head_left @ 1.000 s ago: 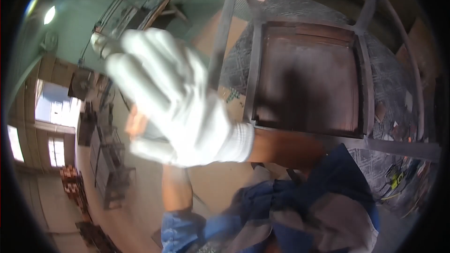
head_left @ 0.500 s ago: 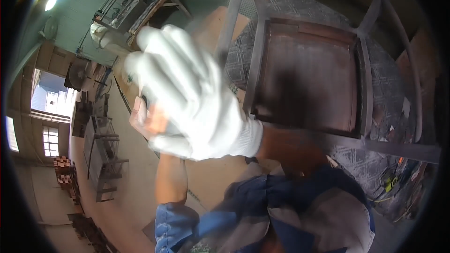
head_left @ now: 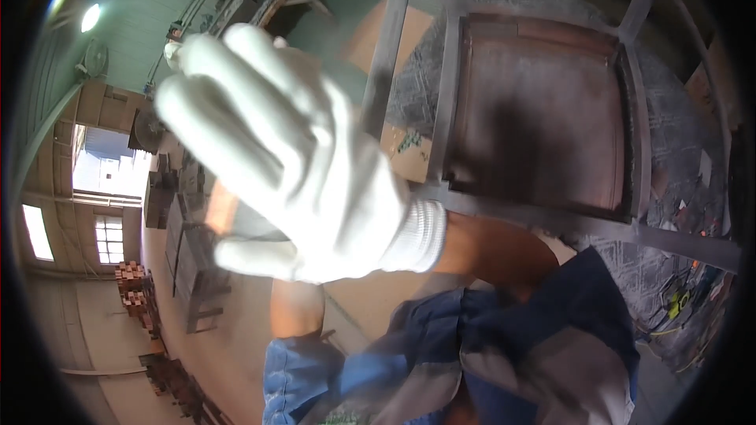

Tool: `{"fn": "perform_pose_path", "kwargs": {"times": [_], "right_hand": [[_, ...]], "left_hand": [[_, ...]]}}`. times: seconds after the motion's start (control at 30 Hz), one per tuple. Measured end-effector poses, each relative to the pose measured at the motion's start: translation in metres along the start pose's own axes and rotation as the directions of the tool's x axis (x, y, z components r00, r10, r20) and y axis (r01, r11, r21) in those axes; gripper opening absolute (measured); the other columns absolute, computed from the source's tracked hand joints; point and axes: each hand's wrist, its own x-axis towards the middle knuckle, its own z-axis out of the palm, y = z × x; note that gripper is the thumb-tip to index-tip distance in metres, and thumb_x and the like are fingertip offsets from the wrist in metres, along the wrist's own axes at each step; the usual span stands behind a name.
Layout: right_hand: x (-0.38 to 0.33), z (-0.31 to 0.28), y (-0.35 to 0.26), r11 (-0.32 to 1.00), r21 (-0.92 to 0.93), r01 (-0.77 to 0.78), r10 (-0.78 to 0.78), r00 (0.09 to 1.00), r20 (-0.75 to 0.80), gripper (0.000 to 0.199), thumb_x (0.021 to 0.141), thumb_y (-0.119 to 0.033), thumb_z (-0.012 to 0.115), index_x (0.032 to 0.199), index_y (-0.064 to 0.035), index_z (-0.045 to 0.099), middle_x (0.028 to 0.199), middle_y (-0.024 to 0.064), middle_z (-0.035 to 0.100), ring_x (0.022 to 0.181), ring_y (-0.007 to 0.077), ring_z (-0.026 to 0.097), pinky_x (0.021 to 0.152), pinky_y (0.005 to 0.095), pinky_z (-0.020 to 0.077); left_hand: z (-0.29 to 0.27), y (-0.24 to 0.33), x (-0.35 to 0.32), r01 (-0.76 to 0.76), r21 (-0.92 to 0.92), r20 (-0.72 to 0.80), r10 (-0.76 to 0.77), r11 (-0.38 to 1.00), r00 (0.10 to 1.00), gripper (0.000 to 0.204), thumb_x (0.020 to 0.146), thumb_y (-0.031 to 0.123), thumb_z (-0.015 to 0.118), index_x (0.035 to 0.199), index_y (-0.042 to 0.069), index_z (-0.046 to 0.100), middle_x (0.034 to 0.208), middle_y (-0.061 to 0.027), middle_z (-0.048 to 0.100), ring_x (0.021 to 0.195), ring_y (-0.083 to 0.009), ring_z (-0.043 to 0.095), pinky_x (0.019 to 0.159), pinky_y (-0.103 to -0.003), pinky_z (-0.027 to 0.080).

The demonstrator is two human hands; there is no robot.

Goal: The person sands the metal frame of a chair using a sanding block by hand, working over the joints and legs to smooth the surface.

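Note:
A white glove with a ribbed cuff covers my right hand, which reaches in from the right. Its back faces me, the fingers are stretched toward the upper left, and the thumb stands apart. Nothing shows in its grasp. Behind it is my bare left hand, of which only a small strip shows. The left forearm rises from a blue sleeve. The glove hides the left fingers, so whether they touch or hold anything cannot be made out.
A grey wooden chair-like frame with a brown inset panel stands to the right on patterned grey sheeting. Cardboard lies beyond. Grey wooden furniture and stacked reddish-brown blocks are at left. A yellow-green item lies among clutter at lower right.
My gloved right hand has moved up and left, its fingers straighter and the thumb further out. My left hand, partly visible before, is now mostly hidden behind it. The background has shifted slightly right.

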Motion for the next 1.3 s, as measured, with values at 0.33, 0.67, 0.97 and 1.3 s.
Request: {"fn": "perform_pose_path", "kwargs": {"times": [0.33,0.67,0.97,1.3], "right_hand": [[-0.151,0.000,0.006,0.914,0.073,-0.398,0.403,0.913,-0.065,0.091,0.070,-0.021,0.092,0.144,0.0050,0.045,0.146,0.0301,0.045,0.122,0.0438,0.059,0.104,0.0471,0.0504],[-0.107,-0.007,-0.028,0.938,-0.065,-0.339,0.340,0.940,0.008,0.072,0.064,-0.027,0.093,0.127,-0.0057,0.066,0.155,0.0317,0.036,0.125,0.0444,0.057,0.100,0.0525,0.0488],[-0.061,0.001,-0.036,0.960,-0.267,-0.090,0.056,0.990,-0.133,0.045,0.073,-0.016,0.089,0.117,-0.0129,0.076,0.136,0.0190,0.056,0.105,0.0336,0.062,0.086,0.0422,0.0526],[-0.107,0.008,-0.038,0.924,-0.220,-0.314,0.284,0.946,-0.154,0.038,0.064,-0.024,0.092,0.097,-0.0111,0.076,0.135,0.0199,0.052,0.108,0.0368,0.062,0.090,0.0456,0.0540]], "left_hand": [[-0.026,0.047,-0.020,0.454,0.449,-0.349,-0.317,0.770,0.882,0.088,0.094,0.062,0.035,0.149,-0.007,0.043,0.157,-0.0320,0.040,0.150,-0.0357,0.037,0.125,-0.048,0.022],[-0.035,0.047,-0.021,0.444,0.380,-0.216,-0.389,0.812,0.896,0.074,0.096,0.056,0.034,0.132,-0.004,0.056,0.152,-0.0314,0.047,0.145,-0.0349,0.042,0.119,-0.048,0.030],[-0.039,0.047,-0.020,0.501,0.259,-0.190,-0.465,0.826,0.865,0.074,0.093,0.050,0.038,0.137,-0.008,0.052,0.153,-0.0315,0.046,0.146,-0.0376,0.041,0.120,-0.047,0.029],[-0.035,0.049,-0.020,0.464,0.257,-0.187,-0.427,0.848,0.885,0.077,0.094,0.051,0.040,0.138,-0.011,0.049,0.151,-0.0356,0.046,0.146,-0.0397,0.042,0.122,-0.049,0.029]]}}
